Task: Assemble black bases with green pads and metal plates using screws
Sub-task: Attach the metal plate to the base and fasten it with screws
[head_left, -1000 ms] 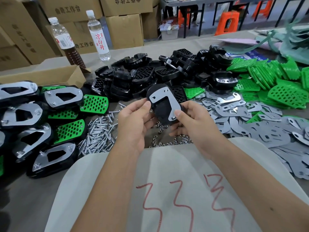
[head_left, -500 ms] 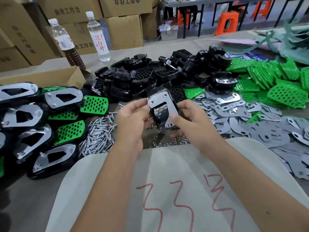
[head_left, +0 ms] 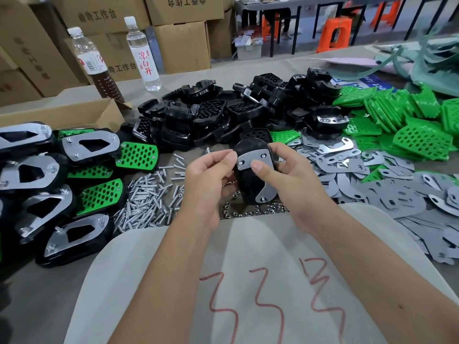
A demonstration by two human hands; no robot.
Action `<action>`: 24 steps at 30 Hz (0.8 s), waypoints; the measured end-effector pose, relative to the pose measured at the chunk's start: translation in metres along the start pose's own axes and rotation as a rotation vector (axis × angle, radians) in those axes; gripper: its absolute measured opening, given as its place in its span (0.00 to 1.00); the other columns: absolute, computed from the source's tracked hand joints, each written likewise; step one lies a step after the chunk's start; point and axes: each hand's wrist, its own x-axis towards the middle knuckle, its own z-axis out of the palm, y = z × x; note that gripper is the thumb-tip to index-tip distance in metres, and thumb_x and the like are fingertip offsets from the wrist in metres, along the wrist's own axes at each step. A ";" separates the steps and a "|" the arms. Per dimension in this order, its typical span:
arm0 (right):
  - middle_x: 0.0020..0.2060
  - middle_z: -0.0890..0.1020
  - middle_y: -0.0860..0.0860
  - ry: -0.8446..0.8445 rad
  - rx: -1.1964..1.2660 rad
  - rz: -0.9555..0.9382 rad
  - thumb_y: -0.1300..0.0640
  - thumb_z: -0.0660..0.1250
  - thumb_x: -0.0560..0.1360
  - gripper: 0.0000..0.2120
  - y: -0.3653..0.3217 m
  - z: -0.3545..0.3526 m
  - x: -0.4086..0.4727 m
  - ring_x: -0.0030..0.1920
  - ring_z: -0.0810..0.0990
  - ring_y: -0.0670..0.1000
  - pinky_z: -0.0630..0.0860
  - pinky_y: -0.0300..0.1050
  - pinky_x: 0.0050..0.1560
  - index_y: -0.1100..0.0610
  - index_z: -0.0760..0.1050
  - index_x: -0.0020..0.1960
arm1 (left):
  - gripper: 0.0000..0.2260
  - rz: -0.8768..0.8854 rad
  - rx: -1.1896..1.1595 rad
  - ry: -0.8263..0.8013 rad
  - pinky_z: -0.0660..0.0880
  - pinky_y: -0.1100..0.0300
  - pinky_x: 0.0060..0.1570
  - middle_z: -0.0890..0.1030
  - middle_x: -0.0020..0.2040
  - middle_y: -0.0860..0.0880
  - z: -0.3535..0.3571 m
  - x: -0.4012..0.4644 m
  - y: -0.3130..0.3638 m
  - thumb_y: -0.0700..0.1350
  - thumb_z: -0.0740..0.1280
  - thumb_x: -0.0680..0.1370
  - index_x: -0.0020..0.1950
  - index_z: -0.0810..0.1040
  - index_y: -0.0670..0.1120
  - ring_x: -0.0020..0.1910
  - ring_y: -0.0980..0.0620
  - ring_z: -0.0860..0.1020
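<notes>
One black base (head_left: 249, 180) with a metal plate (head_left: 258, 170) laid on its face is held above the table edge, gripped by the right hand (head_left: 288, 177), thumb pressed on the plate, and steadied by the left hand (head_left: 206, 180), whose fingers curl at its left side. Loose screws (head_left: 149, 197) are heaped left of it, nuts (head_left: 250, 212) beneath. Black bases (head_left: 223, 112) are piled behind; grey plates (head_left: 372, 184) and green pads (head_left: 409, 120) lie right; finished units (head_left: 62, 184) are stacked left.

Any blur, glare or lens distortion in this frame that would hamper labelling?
Head view: wide-angle bending curves the cardboard boxes and table edges; the far green sheet pile at top right is smeared; soft glare on the finished silver-plated black bases; the held black base with its metal plate stays sharp.
</notes>
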 end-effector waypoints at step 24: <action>0.48 0.86 0.61 0.023 0.118 0.025 0.65 0.77 0.72 0.11 -0.002 -0.007 0.002 0.47 0.83 0.54 0.83 0.52 0.52 0.64 0.83 0.54 | 0.04 0.272 0.101 -0.077 0.82 0.57 0.38 0.84 0.41 0.49 -0.003 0.001 -0.001 0.41 0.74 0.78 0.45 0.82 0.49 0.40 0.54 0.83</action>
